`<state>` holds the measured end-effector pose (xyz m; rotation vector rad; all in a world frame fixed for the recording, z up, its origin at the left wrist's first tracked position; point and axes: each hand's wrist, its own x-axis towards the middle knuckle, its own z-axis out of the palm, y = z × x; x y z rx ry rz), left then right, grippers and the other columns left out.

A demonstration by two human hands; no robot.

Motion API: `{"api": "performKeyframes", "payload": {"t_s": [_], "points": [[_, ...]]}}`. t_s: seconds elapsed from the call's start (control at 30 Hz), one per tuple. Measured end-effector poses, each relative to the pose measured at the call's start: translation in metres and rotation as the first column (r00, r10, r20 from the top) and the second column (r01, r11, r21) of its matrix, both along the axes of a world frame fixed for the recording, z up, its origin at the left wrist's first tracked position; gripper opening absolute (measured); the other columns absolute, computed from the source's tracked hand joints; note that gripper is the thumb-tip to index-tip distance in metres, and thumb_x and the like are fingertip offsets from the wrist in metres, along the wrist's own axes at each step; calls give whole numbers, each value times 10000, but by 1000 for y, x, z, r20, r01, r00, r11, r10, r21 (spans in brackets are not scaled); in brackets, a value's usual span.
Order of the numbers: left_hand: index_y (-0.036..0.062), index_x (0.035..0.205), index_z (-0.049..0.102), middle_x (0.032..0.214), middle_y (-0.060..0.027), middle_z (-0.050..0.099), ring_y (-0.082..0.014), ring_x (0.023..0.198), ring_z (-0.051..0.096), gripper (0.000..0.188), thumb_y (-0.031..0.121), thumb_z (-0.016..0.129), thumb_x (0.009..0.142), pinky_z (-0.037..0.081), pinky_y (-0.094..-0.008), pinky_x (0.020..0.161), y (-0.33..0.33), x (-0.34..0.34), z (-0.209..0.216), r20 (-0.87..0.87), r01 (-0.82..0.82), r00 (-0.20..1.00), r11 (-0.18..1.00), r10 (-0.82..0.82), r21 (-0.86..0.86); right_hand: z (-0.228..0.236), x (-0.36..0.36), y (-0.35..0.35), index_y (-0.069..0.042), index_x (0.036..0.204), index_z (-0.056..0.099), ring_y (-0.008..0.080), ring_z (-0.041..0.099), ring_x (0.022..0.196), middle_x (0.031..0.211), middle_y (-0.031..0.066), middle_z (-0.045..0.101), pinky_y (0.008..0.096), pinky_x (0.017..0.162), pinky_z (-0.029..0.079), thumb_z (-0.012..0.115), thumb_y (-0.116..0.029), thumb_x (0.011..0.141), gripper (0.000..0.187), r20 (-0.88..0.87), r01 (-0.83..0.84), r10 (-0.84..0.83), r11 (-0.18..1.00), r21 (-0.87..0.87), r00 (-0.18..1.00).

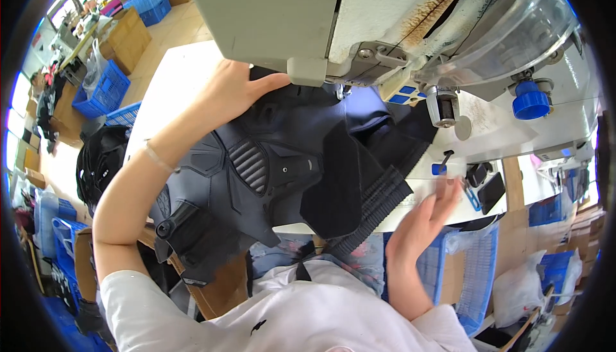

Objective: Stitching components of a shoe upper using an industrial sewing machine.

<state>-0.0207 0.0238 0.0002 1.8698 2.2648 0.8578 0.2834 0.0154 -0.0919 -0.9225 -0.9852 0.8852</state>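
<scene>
A dark grey and black moulded backpack panel (292, 169), with a ribbed insert and a hanging strap, lies across the machine table and over its near edge. Its far side runs under the head of a sewing machine (276, 18). My left hand (234, 92) is at that far side, thumb stretched over the dark material. The machine head partly hides its fingers, and they seem to hold the panel there. To the right, my right hand (420, 227) is raised by the table's front edge, apart from the panel. Its fingers are extended, slightly blurred, with nothing visible in them.
Blue-handled snips (473, 199) and a dark phone-like slab (491, 193) lie right of my right hand. A blue basket (471, 275) stands below the table edge. A clear guard (513, 38) juts from the machine. Blue crates (102, 89) and cardboard boxes (126, 39) stand at the left.
</scene>
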Motion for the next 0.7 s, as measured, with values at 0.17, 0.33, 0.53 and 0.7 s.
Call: {"api": "performKeyframes", "payload": {"t_s": [0.17,0.33,0.53,0.7], "points": [[68,1139,577,1135,-167,585,-336,978,605,297,134,620,853,489,-416,792,-128,78,10,320,29,946,998,-46,59,9,14,-29,-93,1418,262,214,382,1266,1375,98,395,394,1021,342,589,-177,904,615,-793,-817,417,552,-169,445],[-30,1184,489,1083,-98,527,-219,997,506,310,34,548,887,404,-322,883,-162,176,-101,933,290,354,956,-65,-43,13,-6,-17,-21,1309,417,177,557,1041,1188,78,547,352,911,459,626,-95,860,500,-620,-705,428,639,-307,658],[18,1305,440,1307,-102,491,-229,1227,448,353,167,391,989,340,-318,1044,-87,172,-178,905,-286,358,895,-231,341,28,16,-16,32,1147,536,162,600,903,1044,84,615,297,823,488,637,-6,806,358,-270,-526,459,797,-296,847],[52,1426,331,1464,-73,365,-194,1335,345,455,231,340,1007,266,-312,1119,-70,168,-147,970,-81,-239,995,33,-54,8,21,7,48,1246,475,194,564,1057,1149,101,584,304,932,426,631,-62,821,466,-11,-464,505,783,-414,863]]}}
